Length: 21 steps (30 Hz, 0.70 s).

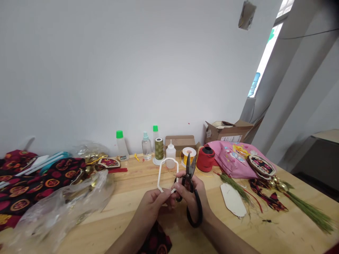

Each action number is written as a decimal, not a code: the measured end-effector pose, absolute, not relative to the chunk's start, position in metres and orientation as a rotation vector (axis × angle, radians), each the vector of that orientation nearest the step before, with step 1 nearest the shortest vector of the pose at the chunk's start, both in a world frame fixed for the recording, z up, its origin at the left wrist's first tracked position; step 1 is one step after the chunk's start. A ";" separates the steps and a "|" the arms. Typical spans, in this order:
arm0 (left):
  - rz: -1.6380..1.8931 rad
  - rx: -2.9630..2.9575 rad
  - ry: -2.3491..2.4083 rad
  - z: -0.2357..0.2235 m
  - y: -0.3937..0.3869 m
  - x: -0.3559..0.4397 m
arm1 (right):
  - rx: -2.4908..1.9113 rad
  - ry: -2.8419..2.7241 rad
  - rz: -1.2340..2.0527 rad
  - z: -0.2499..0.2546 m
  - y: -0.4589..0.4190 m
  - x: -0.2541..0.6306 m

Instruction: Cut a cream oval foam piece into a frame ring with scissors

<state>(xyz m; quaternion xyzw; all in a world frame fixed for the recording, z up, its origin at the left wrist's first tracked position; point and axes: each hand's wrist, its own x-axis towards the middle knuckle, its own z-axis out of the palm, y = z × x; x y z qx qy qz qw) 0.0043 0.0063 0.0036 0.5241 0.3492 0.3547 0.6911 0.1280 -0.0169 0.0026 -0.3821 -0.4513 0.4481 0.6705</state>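
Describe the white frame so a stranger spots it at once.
Over the wooden table, the left hand and right hand meet. Both hold the white frame by its near end. Unlike the solid white panel to the right, its middle is open.

One head camera (fairly near) looks forward and down across the table (pixel 127 188) to the wall (pixel 132 70)

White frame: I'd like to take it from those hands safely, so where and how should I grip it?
Probably best pinched lightly on the frame's left long side, coming from the left. That thin strip is free of fingers: the left hand and right hand are at the near end, and the scissors point upward by the right side.
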 end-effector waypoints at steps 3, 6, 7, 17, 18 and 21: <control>0.798 1.120 0.720 0.005 0.004 0.003 | -0.829 -0.994 1.065 0.003 -0.018 0.127; 0.824 1.108 0.647 0.004 0.002 0.002 | -0.817 -1.007 1.082 0.002 -0.018 0.127; 0.831 1.095 0.626 0.003 0.002 0.002 | -0.827 -1.009 1.068 0.002 -0.018 0.128; 0.886 0.899 0.647 0.006 0.010 -0.002 | -0.859 -1.011 0.989 -0.003 -0.013 0.134; 0.893 0.913 0.668 0.006 0.010 -0.002 | -0.861 -1.016 0.995 -0.004 -0.013 0.134; 0.928 0.991 0.739 0.008 0.008 -0.003 | -0.872 -1.021 1.003 -0.005 -0.012 0.135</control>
